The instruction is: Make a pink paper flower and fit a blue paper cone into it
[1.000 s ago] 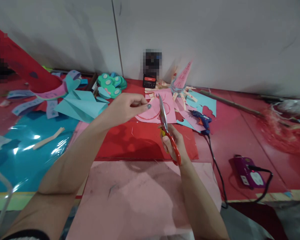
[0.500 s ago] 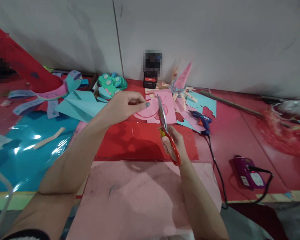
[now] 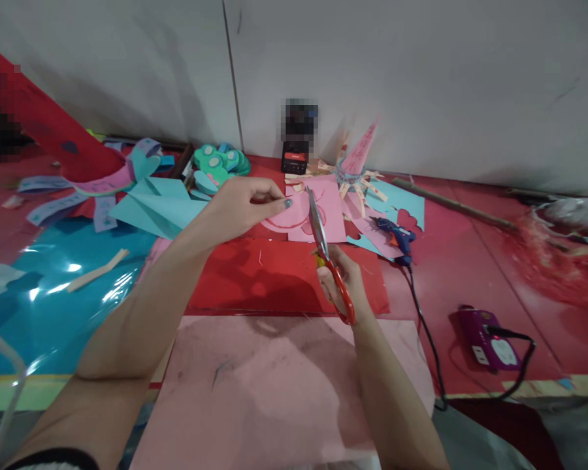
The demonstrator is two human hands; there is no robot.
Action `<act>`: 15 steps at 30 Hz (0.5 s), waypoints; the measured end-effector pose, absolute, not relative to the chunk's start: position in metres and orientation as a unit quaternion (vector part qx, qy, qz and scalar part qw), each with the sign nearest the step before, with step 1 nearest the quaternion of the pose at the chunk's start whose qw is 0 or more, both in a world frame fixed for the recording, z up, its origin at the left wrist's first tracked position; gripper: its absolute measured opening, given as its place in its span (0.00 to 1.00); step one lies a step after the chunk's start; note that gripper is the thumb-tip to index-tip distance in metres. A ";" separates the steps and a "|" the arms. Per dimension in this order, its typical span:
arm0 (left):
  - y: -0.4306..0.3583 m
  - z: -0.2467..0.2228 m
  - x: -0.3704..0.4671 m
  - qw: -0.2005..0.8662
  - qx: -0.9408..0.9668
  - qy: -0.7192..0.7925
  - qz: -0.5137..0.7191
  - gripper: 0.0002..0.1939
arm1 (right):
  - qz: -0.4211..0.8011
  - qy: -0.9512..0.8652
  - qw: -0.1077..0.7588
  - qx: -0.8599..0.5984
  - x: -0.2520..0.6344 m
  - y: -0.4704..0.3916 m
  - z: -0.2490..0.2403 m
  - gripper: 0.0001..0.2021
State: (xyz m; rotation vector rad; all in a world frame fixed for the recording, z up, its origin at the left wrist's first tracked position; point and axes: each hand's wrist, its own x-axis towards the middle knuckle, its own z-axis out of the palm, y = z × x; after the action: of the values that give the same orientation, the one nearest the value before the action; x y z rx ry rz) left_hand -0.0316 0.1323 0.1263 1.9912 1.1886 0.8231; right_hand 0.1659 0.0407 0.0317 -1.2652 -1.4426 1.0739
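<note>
The left hand pinches a pink paper cutout between thumb and fingers, above the bench, its curved edge toward the wearer. Right of it, the right hand's fingers wrap the red-handled scissors, long axis running away and slightly left, tips pointing toward the wall.

Your scissors have red handles. The far-left cone is red with dark spots.
</note>
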 end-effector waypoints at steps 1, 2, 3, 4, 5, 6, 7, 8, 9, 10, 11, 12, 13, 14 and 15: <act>0.133 0.126 -0.032 0.334 0.760 0.458 0.318 0.10 | 0.435 -0.584 0.454 -0.514 0.166 0.041 0.032 0.23; 0.133 0.126 -0.032 0.334 0.758 0.461 0.319 0.10 | 0.435 -0.584 0.454 -0.514 0.166 0.040 0.032 0.23; 0.133 0.125 -0.033 0.334 0.757 0.462 0.319 0.10 | 0.437 -0.584 0.453 -0.513 0.166 0.040 0.032 0.22; 0.133 0.125 -0.033 0.334 0.757 0.463 0.319 0.10 | 0.439 -0.585 0.452 -0.511 0.166 0.040 0.032 0.22; 0.133 0.125 -0.032 0.335 0.756 0.463 0.319 0.10 | 0.442 -0.585 0.451 -0.508 0.166 0.039 0.032 0.22; 0.132 0.125 -0.032 0.335 0.756 0.462 0.320 0.10 | 0.446 -0.587 0.450 -0.504 0.166 0.039 0.032 0.23; 0.132 0.125 -0.032 0.337 0.757 0.460 0.320 0.10 | 0.452 -0.590 0.447 -0.498 0.165 0.039 0.032 0.23; 0.132 0.126 -0.031 0.338 0.758 0.457 0.320 0.10 | 0.458 -0.593 0.446 -0.490 0.165 0.039 0.032 0.24; 0.131 0.126 -0.031 0.339 0.759 0.455 0.319 0.10 | 0.463 -0.596 0.444 -0.483 0.165 0.039 0.032 0.25; 0.131 0.126 -0.030 0.341 0.761 0.452 0.317 0.10 | 0.466 -0.598 0.443 -0.478 0.165 0.039 0.032 0.26; 0.130 0.127 -0.030 0.342 0.763 0.449 0.315 0.10 | 0.467 -0.601 0.442 -0.474 0.165 0.039 0.032 0.26; 0.130 0.127 -0.029 0.343 0.765 0.446 0.313 0.10 | 0.466 -0.604 0.441 -0.473 0.165 0.039 0.031 0.26; 0.129 0.128 -0.029 0.343 0.766 0.445 0.311 0.10 | 0.462 -0.608 0.439 -0.473 0.165 0.039 0.031 0.26; 0.129 0.128 -0.029 0.343 0.767 0.445 0.310 0.10 | 0.458 -0.612 0.438 -0.474 0.165 0.040 0.031 0.26; 0.129 0.128 -0.029 0.343 0.768 0.445 0.308 0.10 | 0.454 -0.615 0.438 -0.474 0.165 0.040 0.031 0.26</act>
State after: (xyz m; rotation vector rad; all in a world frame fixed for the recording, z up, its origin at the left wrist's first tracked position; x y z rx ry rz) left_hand -0.0286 0.1288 0.1284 1.9956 1.1576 0.7999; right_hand 0.1648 0.0399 0.0311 -1.1793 -1.5281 1.1277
